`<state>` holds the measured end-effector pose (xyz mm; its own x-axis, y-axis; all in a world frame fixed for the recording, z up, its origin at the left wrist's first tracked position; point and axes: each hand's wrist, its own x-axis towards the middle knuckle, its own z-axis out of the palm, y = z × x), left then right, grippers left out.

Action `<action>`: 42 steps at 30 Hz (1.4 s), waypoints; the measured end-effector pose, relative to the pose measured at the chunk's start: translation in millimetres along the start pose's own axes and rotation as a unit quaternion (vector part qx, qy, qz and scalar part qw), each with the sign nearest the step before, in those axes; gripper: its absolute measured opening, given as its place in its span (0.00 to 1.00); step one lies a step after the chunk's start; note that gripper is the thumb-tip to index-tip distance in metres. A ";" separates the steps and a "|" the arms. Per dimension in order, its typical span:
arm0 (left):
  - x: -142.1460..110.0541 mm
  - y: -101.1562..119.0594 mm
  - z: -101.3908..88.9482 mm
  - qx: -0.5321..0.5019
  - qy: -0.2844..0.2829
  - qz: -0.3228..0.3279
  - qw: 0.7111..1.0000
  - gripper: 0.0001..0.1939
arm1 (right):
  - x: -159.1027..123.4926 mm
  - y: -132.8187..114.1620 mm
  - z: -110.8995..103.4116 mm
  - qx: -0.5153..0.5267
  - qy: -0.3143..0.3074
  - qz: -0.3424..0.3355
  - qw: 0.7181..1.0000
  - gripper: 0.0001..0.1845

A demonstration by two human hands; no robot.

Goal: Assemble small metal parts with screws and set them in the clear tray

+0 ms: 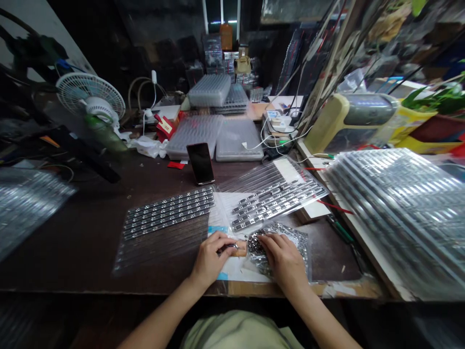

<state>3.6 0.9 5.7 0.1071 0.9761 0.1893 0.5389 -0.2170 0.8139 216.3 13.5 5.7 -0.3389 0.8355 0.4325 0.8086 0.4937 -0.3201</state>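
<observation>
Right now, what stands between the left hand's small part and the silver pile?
A small tan piece, too blurred to name, sits between the dark part in the left hand and the silver pile under the right hand.

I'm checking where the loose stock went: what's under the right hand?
The right hand rests on a crinkled clear bag of small silvery parts, which lies partly over white paper. Whatever lies directly beneath the palm and fingers is covered and cannot be seen.

The left hand [209,257] hides most of the tiny metal part [227,249] it pinches.
</observation>
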 end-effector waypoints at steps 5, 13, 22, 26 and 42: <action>-0.4 -1.0 3.6 0.029 0.002 0.026 0.999 0.06 | 0.9 -3.9 -0.1 0.030 -0.005 0.012 0.999 0.08; 1.1 1.7 5.2 0.064 -0.005 0.031 0.997 0.05 | 4.8 -11.5 1.2 0.050 -0.012 0.002 0.999 0.11; 3.4 -4.0 -3.7 -0.029 0.108 0.016 0.994 0.05 | 21.3 -41.5 16.3 0.068 -0.032 0.026 0.997 0.03; 3.7 -3.6 -5.0 -0.035 0.094 0.015 0.995 0.05 | 20.6 -46.0 19.5 0.057 -0.046 0.028 0.997 0.04; 16.3 12.6 -0.6 -0.023 0.032 -0.002 0.999 0.06 | 7.6 -15.5 -3.9 -0.094 -0.093 -0.040 0.990 0.05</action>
<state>11.6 14.1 19.3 0.0504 0.9741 0.2204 0.4997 -0.2157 0.8389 203.2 11.2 17.2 -0.4750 0.8337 0.2817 0.8443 0.5220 -0.1213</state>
